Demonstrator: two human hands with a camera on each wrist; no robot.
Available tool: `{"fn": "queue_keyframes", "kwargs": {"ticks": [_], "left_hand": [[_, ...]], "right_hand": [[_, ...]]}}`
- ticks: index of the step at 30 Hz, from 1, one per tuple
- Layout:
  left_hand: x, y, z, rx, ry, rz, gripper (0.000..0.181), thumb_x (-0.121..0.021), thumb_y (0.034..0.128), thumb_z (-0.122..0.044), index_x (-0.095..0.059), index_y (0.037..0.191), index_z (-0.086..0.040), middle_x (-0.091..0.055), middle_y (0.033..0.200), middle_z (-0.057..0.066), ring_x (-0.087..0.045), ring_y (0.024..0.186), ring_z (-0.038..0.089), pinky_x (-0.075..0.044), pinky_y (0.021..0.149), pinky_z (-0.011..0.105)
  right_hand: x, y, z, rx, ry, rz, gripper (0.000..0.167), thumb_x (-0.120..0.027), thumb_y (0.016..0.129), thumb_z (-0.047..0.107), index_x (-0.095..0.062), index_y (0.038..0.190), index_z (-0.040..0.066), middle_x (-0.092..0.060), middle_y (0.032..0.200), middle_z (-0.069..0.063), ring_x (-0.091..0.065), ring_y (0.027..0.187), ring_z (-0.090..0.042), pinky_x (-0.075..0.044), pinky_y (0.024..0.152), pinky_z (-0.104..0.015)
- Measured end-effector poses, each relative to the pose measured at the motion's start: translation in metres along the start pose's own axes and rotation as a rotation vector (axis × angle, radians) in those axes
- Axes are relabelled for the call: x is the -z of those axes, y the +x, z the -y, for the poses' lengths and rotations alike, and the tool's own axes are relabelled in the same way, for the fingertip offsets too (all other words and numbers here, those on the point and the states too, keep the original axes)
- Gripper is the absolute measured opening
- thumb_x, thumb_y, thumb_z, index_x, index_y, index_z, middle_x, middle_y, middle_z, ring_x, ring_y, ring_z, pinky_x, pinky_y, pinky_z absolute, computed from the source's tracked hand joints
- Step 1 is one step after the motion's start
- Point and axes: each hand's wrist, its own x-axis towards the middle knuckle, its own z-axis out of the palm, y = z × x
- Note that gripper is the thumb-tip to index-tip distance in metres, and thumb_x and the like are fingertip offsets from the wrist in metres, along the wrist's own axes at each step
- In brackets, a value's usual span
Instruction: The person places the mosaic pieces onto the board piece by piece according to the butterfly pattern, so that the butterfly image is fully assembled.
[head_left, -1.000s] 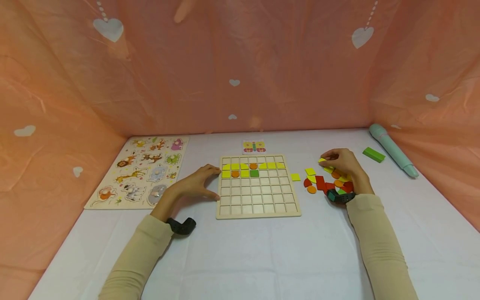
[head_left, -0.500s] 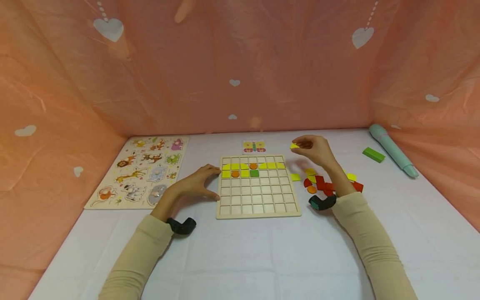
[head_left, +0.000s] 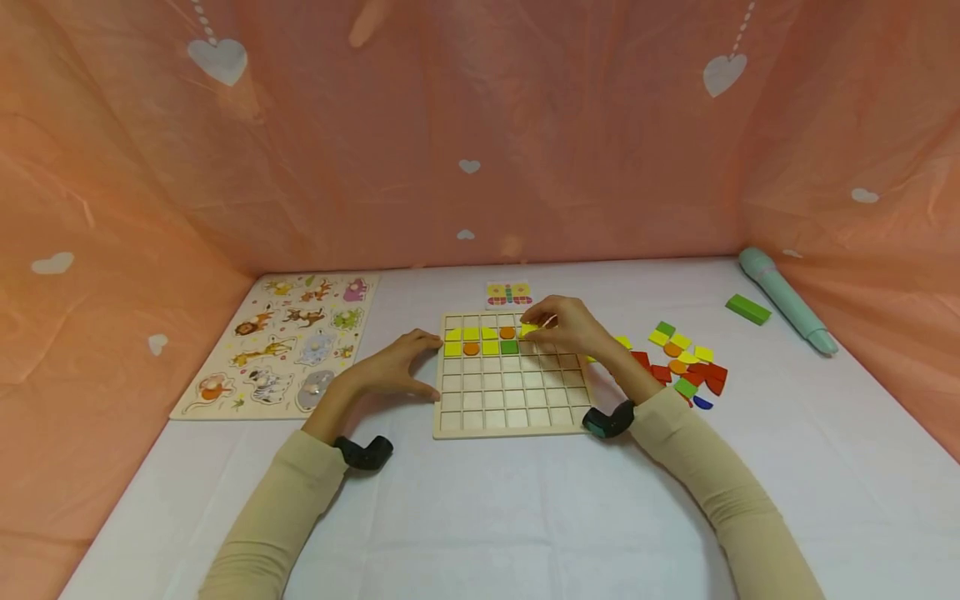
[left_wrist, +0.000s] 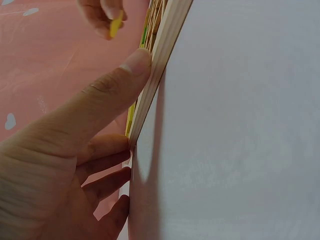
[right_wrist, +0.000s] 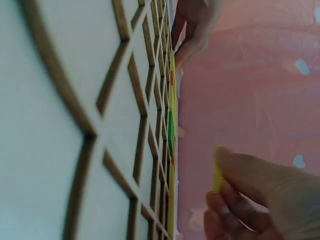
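Note:
A wooden grid board (head_left: 491,425) lies in the middle of the table. Yellow tiles (head_left: 453,348), orange discs (head_left: 471,348) and a green square (head_left: 509,347) fill cells in its upper rows. My left hand (head_left: 390,365) touches the board's left edge, thumb and fingers spread apart; the left wrist view shows its thumb (left_wrist: 136,62) against the wooden rim. Over the upper right cells, my right hand (head_left: 573,327) pinches a thin yellow tile (right_wrist: 217,172) between thumb and fingers, held off the board in the right wrist view. The cells beneath that hand are partly hidden.
Loose red, yellow, orange, green and blue pieces (head_left: 699,375) lie right of the board. A picture card (head_left: 508,295) sits behind it. An animal puzzle (head_left: 285,350) is at left. A green block (head_left: 747,309) and a mint microphone-shaped object (head_left: 783,296) lie far right.
My right hand has carried the yellow tile from the loose pieces leftward to above the board, uncovering the pile. My left hand has stayed at the board's edge.

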Motion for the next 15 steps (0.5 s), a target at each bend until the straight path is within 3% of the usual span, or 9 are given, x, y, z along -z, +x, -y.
{"fn": "queue_keyframes", "kwargs": {"ticks": [6,15], "left_hand": [[0.0,-0.001,0.0,-0.006,-0.002,0.0,0.086,-0.081,0.0705,-0.032,-0.04,0.136,0.005,-0.039,0.136,0.019,-0.033,0.13,0.034,-0.023,0.112,0.046],[0.001,-0.001,-0.002,-0.003,-0.007,0.005,0.086,-0.081,0.0705,-0.032,-0.039,0.137,0.005,-0.039,0.137,0.019,-0.033,0.13,0.034,-0.024,0.112,0.046]], "right_hand": [[-0.006,0.001,-0.008,-0.023,-0.019,0.071,0.025,-0.077,0.076,0.011,-0.071,0.099,0.003,-0.063,0.093,-0.009,-0.055,0.083,-0.02,-0.052,0.074,-0.032],[-0.008,0.002,-0.012,0.016,-0.078,0.126,0.021,-0.076,0.077,0.013,-0.072,0.096,0.004,-0.064,0.09,-0.006,-0.056,0.079,-0.017,-0.05,0.071,-0.027]]}}
